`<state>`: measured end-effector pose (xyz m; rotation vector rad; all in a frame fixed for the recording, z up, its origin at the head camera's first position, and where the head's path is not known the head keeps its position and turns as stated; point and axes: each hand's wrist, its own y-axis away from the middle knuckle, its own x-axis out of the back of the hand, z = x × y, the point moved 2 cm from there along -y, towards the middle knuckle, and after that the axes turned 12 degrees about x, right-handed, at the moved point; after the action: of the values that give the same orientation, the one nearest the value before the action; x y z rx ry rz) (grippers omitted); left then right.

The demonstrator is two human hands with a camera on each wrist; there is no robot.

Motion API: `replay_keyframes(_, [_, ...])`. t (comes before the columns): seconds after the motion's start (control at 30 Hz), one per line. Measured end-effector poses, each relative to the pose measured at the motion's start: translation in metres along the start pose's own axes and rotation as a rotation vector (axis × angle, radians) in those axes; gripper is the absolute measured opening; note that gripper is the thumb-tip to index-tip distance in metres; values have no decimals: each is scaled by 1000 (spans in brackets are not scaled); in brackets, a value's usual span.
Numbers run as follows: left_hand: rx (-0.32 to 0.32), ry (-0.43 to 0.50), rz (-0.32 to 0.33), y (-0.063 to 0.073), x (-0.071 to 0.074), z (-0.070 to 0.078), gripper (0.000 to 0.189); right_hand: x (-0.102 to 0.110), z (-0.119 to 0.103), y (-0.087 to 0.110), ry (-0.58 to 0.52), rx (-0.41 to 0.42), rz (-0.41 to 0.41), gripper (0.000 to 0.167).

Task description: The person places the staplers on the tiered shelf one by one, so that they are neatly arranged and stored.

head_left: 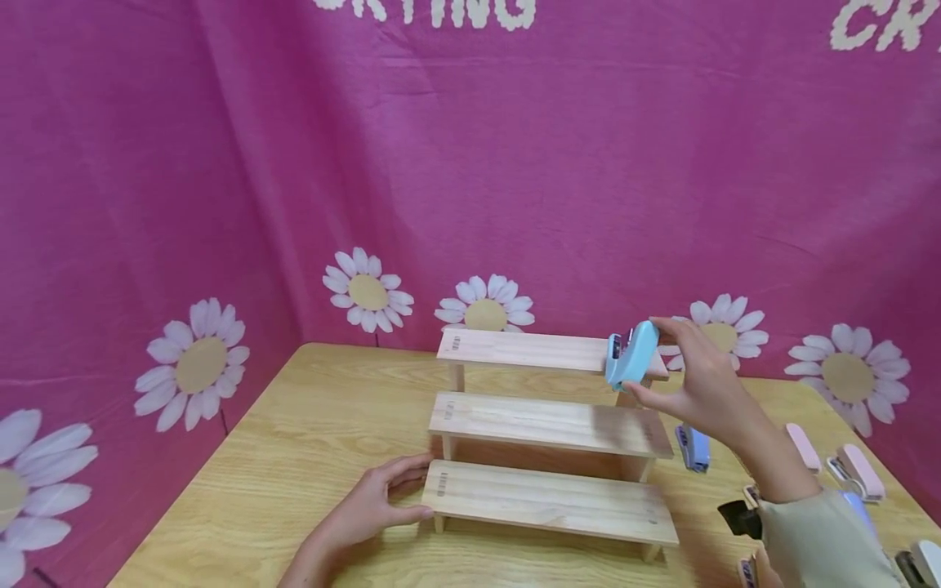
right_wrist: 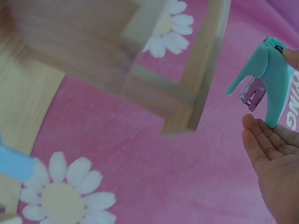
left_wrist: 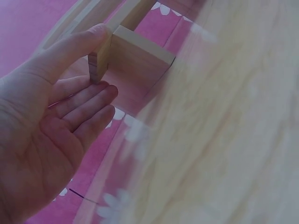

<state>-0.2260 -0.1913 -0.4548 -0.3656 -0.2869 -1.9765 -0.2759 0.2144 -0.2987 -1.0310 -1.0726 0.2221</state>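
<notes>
A turquoise stapler (head_left: 638, 356) is pinched between the thumb and fingers of my right hand (head_left: 702, 384), at the right end of the top step in the head view. In the right wrist view the stapler (right_wrist: 268, 79) shows its arms spread apart, clear of the wooden stand's board (right_wrist: 205, 60). My left hand (head_left: 371, 502) holds the left end of the bottom step of the three-step wooden stand (head_left: 544, 498), thumb at the front edge and fingers at the back. The left wrist view shows the thumb and fingertips (left_wrist: 110, 91) on either side of the board's end.
Right of the stand lie a blue stapler (head_left: 693, 447), a pink stapler (head_left: 858, 474) and several more, some partly hidden by my right forearm. A pink cloth (head_left: 515, 163) with daisies hangs behind the wooden table (head_left: 243, 490).
</notes>
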Motion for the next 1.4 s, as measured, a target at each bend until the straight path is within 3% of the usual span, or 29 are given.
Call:
replay_keyframes(0.33, [24,27,-10,0,0,0,75,-25,-8,-32,-47,-12,-59,83])
replay_keyframes(0.63, [23,50,-14,0,0,0,75,-50,-15,-60,-139,41,-92,81])
replay_keyframes(0.97, [26,76,-27,1,-1,-2,75,-77,-22,-81,-228,59,-131,78])
replay_keyframes(1.17, [26,87,-28,1,0,-4,76,-90,-28,-92,-220,95,-141,76])
replay_keyframes(1.4, [33,97,-32,-1,-1,-5,75,-98,-34,-104,-266,48,-214,74])
